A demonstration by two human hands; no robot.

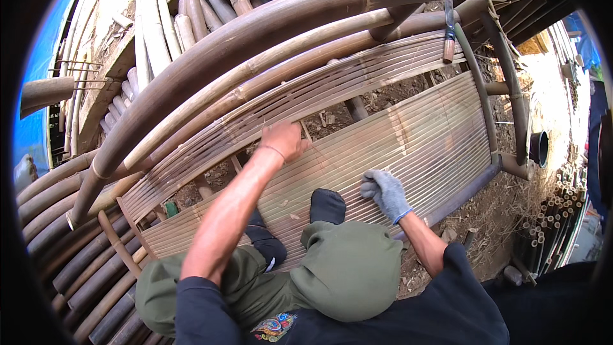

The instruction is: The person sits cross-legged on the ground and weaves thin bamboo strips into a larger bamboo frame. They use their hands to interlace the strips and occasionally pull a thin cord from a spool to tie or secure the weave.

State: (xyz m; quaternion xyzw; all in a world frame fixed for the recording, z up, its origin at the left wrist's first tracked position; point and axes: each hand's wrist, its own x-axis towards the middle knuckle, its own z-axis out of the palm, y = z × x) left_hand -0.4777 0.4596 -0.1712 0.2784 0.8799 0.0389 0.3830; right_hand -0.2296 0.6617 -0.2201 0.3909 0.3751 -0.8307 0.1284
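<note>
I am on a bamboo bench whose seat is made of thin slats (440,134), with my feet in dark socks on it. My bare left hand (284,142), a thin band at its wrist, is closed at the edge of the gap between this slat panel and a narrower one (191,165) along the backrest. What its fingers hold, if anything, is hidden. A grey knitted glove covers my right hand (384,193). Its fingers are curled just over the slats, right of my raised knee, and I cannot make out anything in them.
Thick curved bamboo poles (281,16) form the backrest. A tool with a wooden handle (449,50) rests at the seat's far right end. Bamboo poles (96,275) lie stacked at the left, and cut bamboo ends (555,207) at the right. Blue tarp (35,99) hangs at the left.
</note>
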